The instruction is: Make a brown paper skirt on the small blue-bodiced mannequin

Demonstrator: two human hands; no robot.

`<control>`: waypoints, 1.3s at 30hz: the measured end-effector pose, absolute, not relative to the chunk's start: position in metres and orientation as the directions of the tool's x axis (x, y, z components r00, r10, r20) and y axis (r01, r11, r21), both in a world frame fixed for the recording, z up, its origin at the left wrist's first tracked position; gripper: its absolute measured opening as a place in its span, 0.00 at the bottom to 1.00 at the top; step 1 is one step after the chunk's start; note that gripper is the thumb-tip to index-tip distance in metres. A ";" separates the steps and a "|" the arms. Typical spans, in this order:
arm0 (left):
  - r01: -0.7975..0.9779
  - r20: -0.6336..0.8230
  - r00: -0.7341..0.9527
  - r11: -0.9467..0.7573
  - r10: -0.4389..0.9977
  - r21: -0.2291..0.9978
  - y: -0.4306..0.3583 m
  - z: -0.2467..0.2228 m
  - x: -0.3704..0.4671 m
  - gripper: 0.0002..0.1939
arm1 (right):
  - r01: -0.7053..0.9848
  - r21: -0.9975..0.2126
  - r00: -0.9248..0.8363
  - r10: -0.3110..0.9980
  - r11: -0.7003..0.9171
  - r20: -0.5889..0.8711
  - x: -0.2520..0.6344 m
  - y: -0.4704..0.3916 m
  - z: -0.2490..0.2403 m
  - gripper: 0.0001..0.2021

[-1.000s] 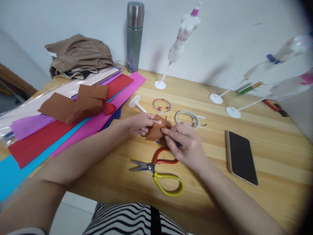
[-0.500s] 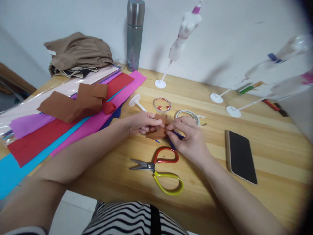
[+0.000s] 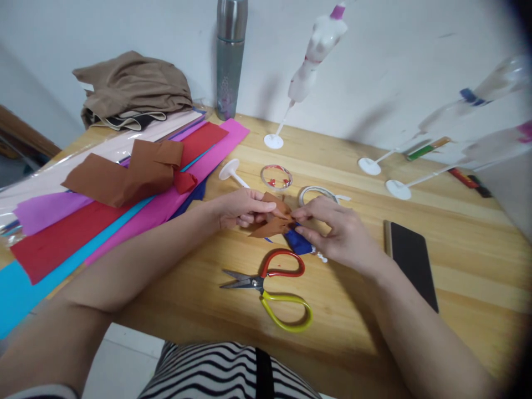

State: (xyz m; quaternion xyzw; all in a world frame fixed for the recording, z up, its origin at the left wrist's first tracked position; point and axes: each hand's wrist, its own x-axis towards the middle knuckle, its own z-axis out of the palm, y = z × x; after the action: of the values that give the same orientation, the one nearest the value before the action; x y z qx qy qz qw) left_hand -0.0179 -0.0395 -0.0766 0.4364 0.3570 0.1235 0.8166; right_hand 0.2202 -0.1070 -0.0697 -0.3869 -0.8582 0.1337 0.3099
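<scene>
My left hand pinches a small brown paper piece between thumb and fingers; the piece looks gathered at its right end. At that end my right hand has thumb and forefinger close together, touching the gathered brown tip. Below the right fingers lies a dark blue piece with small white bits at its edge. Scissors with one red and one yellow handle lie partly open on the table, nearer to me. A roll of white tape is partly hidden behind the right hand.
Coloured paper strips and a larger brown piece cover the left side. A phone lies at the right. A flask, brown cloth, a clear ring and several white mannequins on stands are farther back.
My right hand has shifted slightly right and turned, with its fingers now at the brown piece's right tip. More of the dark blue piece and the white bits shows. The left hand has barely moved.
</scene>
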 end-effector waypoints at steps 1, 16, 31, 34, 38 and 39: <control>0.114 -0.481 0.712 0.591 0.512 0.799 -0.039 -0.077 -0.017 0.11 | 0.583 -0.457 -0.524 0.741 0.672 0.421 0.219 -0.107 -0.070 0.05; 0.113 -0.502 0.686 0.605 0.526 0.788 -0.040 -0.078 -0.016 0.11 | 0.539 -0.460 -0.561 0.708 0.706 0.429 0.220 -0.105 -0.073 0.08; 0.158 -0.495 0.699 0.563 0.516 0.811 -0.039 -0.072 -0.016 0.25 | 0.395 -0.485 -0.636 0.613 0.780 0.468 0.220 -0.104 -0.069 0.12; 0.138 -0.505 0.671 0.578 0.543 0.805 -0.040 -0.073 -0.015 0.22 | 0.381 -0.493 -0.663 0.603 0.782 0.443 0.223 -0.103 -0.069 0.11; 0.116 -0.506 0.657 0.588 0.559 0.800 -0.039 -0.075 -0.014 0.20 | 0.378 -0.486 -0.671 0.595 0.788 0.442 0.226 -0.103 -0.071 0.11; 0.119 -0.508 0.657 0.588 0.558 0.800 -0.039 -0.076 -0.014 0.20 | 0.377 -0.486 -0.672 0.594 0.788 0.442 0.226 -0.103 -0.071 0.10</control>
State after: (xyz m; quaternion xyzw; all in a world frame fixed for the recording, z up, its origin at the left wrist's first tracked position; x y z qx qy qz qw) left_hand -0.0142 -0.0392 -0.0756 0.4325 0.3910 0.1372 0.8008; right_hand 0.2259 -0.1031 -0.0711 -0.2710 -0.8964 0.1800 0.3010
